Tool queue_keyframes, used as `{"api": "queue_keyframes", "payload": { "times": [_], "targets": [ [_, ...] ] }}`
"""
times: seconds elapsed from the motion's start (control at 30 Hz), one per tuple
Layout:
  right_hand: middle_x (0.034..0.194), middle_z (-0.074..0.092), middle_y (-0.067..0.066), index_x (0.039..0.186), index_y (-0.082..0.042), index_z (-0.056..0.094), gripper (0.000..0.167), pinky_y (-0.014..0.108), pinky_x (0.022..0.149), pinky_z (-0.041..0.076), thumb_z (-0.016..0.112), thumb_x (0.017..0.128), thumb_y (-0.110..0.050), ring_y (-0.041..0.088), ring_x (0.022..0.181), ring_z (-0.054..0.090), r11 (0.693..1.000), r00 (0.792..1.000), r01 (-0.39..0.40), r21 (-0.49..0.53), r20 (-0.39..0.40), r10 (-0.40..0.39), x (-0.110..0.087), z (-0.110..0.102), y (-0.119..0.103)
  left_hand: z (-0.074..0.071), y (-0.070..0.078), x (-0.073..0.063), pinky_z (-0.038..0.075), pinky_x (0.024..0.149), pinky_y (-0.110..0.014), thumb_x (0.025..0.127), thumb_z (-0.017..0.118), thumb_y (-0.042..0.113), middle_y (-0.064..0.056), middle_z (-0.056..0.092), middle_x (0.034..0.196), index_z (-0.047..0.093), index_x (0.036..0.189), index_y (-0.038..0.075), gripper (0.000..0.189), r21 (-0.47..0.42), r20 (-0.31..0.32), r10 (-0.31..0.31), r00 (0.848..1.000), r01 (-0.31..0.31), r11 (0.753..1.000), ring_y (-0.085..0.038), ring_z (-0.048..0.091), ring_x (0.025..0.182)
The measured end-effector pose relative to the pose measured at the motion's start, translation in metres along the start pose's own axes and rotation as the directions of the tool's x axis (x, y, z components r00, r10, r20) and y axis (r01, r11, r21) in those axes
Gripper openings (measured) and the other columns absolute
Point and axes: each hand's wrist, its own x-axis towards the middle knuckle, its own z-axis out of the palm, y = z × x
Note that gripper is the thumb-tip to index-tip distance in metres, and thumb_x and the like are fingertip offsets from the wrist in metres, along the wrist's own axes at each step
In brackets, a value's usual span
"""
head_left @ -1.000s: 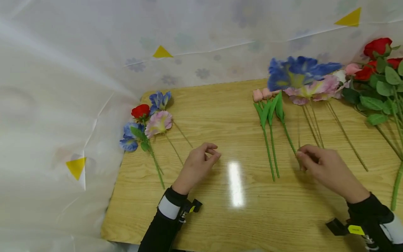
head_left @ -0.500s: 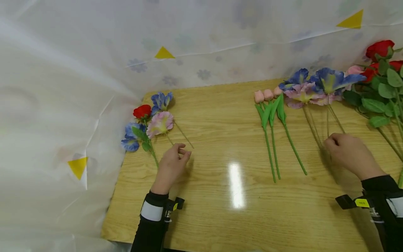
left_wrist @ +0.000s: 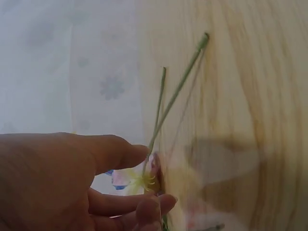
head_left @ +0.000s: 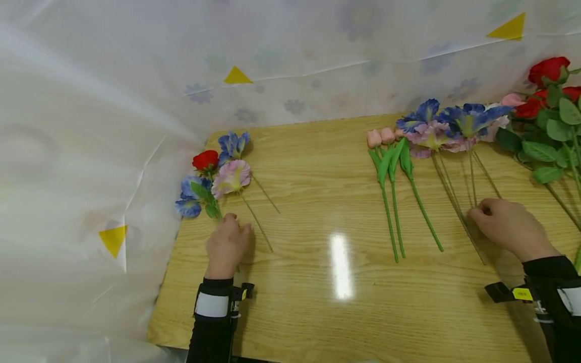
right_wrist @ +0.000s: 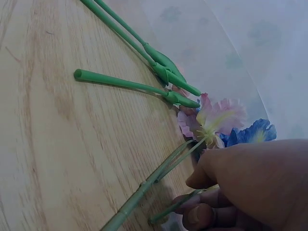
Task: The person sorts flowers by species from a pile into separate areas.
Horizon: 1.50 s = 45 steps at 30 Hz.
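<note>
My right hand pinches the thin stem of a blue artificial flower. In the right wrist view, that green stem shows between thumb and fingers. The blue bloom overlaps pink flowers at the table's back right. At the left, my left hand reaches over the stem of a red rose, palm down. The left wrist view shows a gap between thumb and fingers, with two green stems running past the thumb tip. A pink flower lies just right of the rose.
Two blue flowers lie around the rose. Three pink tulips lie side by side right of the middle. Red roses with thick leaves fill the far right. A patterned white sheet stands behind the wooden table.
My right hand moved right, bringing the blue flower from above the tulips down over the pink flowers, then barely shifted. My left hand moved left and down to the rose stem.
</note>
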Motion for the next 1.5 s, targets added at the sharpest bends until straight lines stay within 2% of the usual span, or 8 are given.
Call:
{"api": "queue_keyframes", "payload": {
  "times": [0.13, 0.33, 0.57, 0.77, 1.0, 1.2, 1.37, 1.5],
  "targets": [
    [0.062, 0.045, 0.006, 0.081, -0.002, 0.058, 0.045, 0.038, 0.056, 0.025, 0.040, 0.107, -0.033, 0.021, 0.057, 0.037, 1.000, 1.000, -0.021, 0.005, -0.021, 0.021, -0.003, 0.000, 0.002, 0.003, -0.003, 0.001, 0.049, 0.049, -0.045, 0.097, 0.063, 0.037, -0.022, 0.064, 0.090, 0.061, 0.106, -0.006, 0.044, 0.086, -0.030, -0.022, 0.999, 0.025, 0.996, -0.032, 0.061, 0.058],
    [0.068, 0.054, 0.009, 0.094, 0.004, 0.062, 0.054, 0.038, 0.057, 0.028, 0.037, 0.107, -0.042, 0.023, 0.057, 0.041, 0.999, 0.997, -0.047, 0.022, -0.058, 0.048, -0.011, 0.002, 0.004, 0.012, 0.001, 0.006, 0.034, 0.038, -0.034, 0.094, 0.066, 0.043, -0.011, 0.055, 0.059, 0.062, 0.072, 0.005, 0.044, 0.053, -0.050, 0.016, 0.999, -0.013, 0.999, -0.024, 0.051, 0.043],
    [0.067, 0.054, 0.007, 0.094, 0.000, 0.064, 0.055, 0.036, 0.054, 0.026, 0.035, 0.107, -0.046, 0.021, 0.055, 0.039, 0.999, 0.995, -0.037, 0.028, -0.096, 0.039, -0.007, 0.019, 0.019, 0.024, 0.017, 0.016, 0.036, 0.036, -0.036, 0.102, 0.051, 0.044, -0.011, 0.053, 0.055, 0.059, 0.070, 0.002, 0.053, 0.090, -0.140, 0.062, 0.988, -0.050, 0.995, -0.025, 0.051, 0.041],
    [0.067, 0.049, 0.008, 0.095, -0.007, 0.061, 0.062, 0.038, 0.053, 0.021, 0.027, 0.103, -0.058, 0.021, 0.056, 0.034, 0.999, 0.986, -0.028, 0.031, -0.161, 0.033, 0.005, 0.043, 0.053, 0.025, 0.024, 0.021, 0.030, 0.035, -0.030, 0.102, 0.054, 0.036, -0.005, 0.047, 0.051, 0.055, 0.063, 0.010, 0.047, 0.039, -0.074, 0.049, 0.996, -0.046, 0.998, -0.021, 0.048, 0.040],
    [0.067, 0.054, 0.007, 0.101, 0.005, 0.063, 0.049, 0.034, 0.052, 0.025, 0.038, 0.108, -0.037, 0.019, 0.055, 0.038, 0.998, 0.989, 0.023, 0.067, -0.149, -0.013, -0.019, 0.012, -0.003, 0.019, 0.015, 0.020, 0.019, 0.045, -0.026, 0.098, 0.050, 0.015, 0.005, 0.022, 0.054, 0.033, 0.059, 0.017, 0.043, -0.139, -0.055, 0.096, 0.994, -0.103, 0.985, -0.012, 0.022, 0.047],
    [0.061, 0.048, 0.003, 0.100, 0.000, 0.063, 0.036, 0.030, 0.050, 0.022, 0.043, 0.107, -0.029, 0.017, 0.048, 0.034, 0.986, 0.962, 0.151, 0.078, -0.242, -0.128, -0.027, 0.008, -0.023, 0.006, 0.018, 0.015, 0.042, 0.056, -0.029, 0.102, 0.056, 0.024, -0.008, 0.066, 0.082, 0.066, 0.096, 0.010, 0.019, -0.417, -0.011, 0.116, 0.993, -0.110, 0.902, -0.016, 0.056, 0.062],
    [0.062, 0.044, -0.004, 0.093, -0.008, 0.066, 0.022, 0.025, 0.049, 0.024, 0.051, 0.105, -0.020, 0.004, 0.048, 0.030, 0.932, 0.926, 0.341, 0.125, -0.218, -0.309, -0.029, 0.021, -0.057, 0.000, 0.042, 0.007, 0.043, 0.049, -0.028, 0.102, 0.058, 0.026, -0.013, 0.072, 0.094, 0.066, 0.105, 0.008, 0.021, -0.579, 0.016, 0.220, 0.975, -0.171, 0.798, -0.018, 0.056, 0.055],
    [0.061, 0.045, -0.011, 0.091, -0.012, 0.067, 0.016, 0.022, 0.048, 0.029, 0.056, 0.102, -0.015, -0.002, 0.050, 0.033, 0.865, 0.887, 0.460, 0.200, -0.153, -0.437, -0.031, 0.039, -0.096, 0.002, 0.069, -0.004, 0.041, 0.047, -0.026, 0.101, 0.059, 0.027, -0.006, 0.074, 0.092, 0.067, 0.105, 0.009, 0.020, -0.669, 0.017, 0.328, 0.945, -0.233, 0.706, -0.021, 0.055, 0.051]
  ]
}}
